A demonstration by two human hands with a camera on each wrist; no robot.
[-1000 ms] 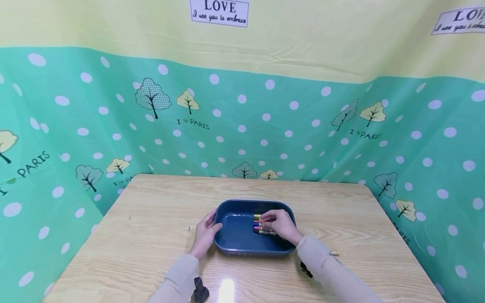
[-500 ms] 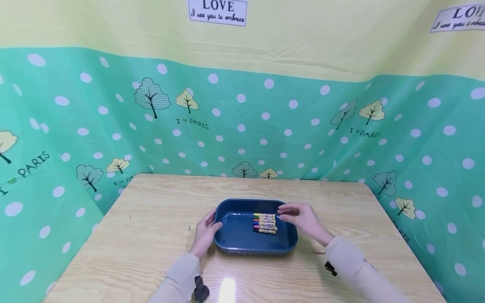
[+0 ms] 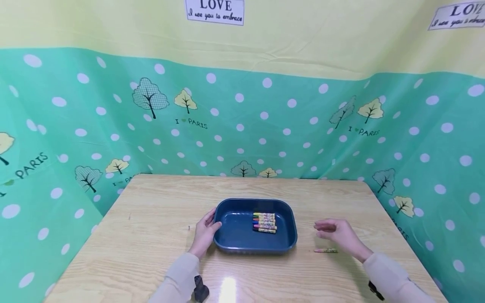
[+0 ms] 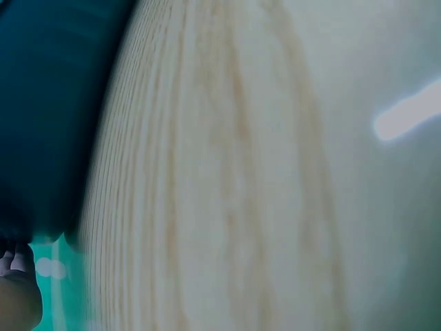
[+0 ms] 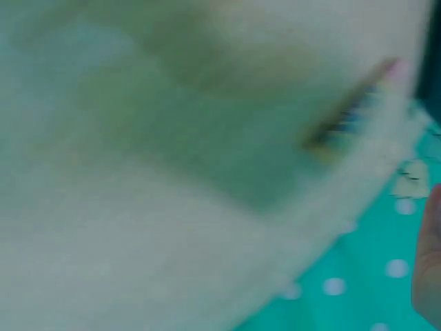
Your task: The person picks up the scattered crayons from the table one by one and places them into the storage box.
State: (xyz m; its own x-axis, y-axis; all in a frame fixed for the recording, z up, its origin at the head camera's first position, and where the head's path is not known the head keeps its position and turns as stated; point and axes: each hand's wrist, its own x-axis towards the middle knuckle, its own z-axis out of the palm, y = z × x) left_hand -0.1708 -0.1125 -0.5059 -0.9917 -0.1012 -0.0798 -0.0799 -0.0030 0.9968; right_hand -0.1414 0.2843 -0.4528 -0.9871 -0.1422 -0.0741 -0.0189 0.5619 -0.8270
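Observation:
My left hand (image 3: 205, 232) grips the left end of a dark blue rectangular tray (image 3: 235, 248), thumb over the rim and fingers along the outer side. In the tray's right half lies a row of several crayons (image 3: 265, 223) in patterned paper wrappers, coloured tips to the left. My right hand (image 3: 339, 235) hovers to the right of the tray with bent fingers and nothing held. Just below it on the table lies a single crayon (image 3: 325, 250) with a pinkish tip, blurred in the right wrist view. The left wrist view shows the tray's dark side (image 4: 48, 117).
The tray stands on a light wood-grain table (image 3: 159, 252). A tiny object (image 3: 189, 228) lies left of my left hand. A green and yellow printed curtain (image 3: 242, 126) hangs behind the table and along both sides. Each wrist carries a black camera, such as the left one (image 3: 201, 289).
My right hand has let go of a crayon in the tray's row, lifted out over the right rim and moved right above the loose crayon. The left hand stays on the tray.

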